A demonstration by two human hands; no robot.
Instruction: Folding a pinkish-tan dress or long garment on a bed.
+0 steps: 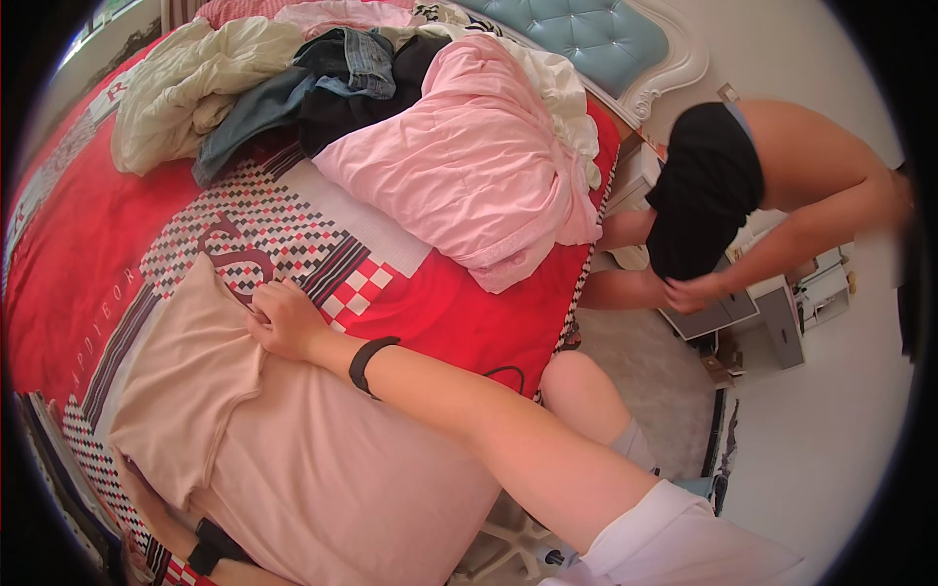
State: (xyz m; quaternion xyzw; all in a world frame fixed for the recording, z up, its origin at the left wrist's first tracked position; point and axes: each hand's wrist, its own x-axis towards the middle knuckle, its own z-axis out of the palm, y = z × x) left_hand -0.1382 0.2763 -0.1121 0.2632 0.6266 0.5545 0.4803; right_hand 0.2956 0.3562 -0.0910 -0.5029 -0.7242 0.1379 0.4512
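Note:
A pale peach garment (332, 459) with a darker edge is spread over the front of the bed, its upper part doubled over in a flap. My right hand (286, 317) is closed on the garment's edge at the upper right of the flap, with a black band on the wrist. At the flap's lower left, my left hand (137, 493) grips the opposite edge. Cloth covers most of its fingers, and a black watch (210, 547) sits on that wrist.
A red patterned bedspread (440, 322) covers the bed. Heaped on it are a pink quilt (469, 166), jeans (283, 93) and a cream cloth (205, 83). A blue padded headboard (586, 39) stands behind. To the right, another person in black shorts (708, 186) bends beside a drawer unit (723, 308).

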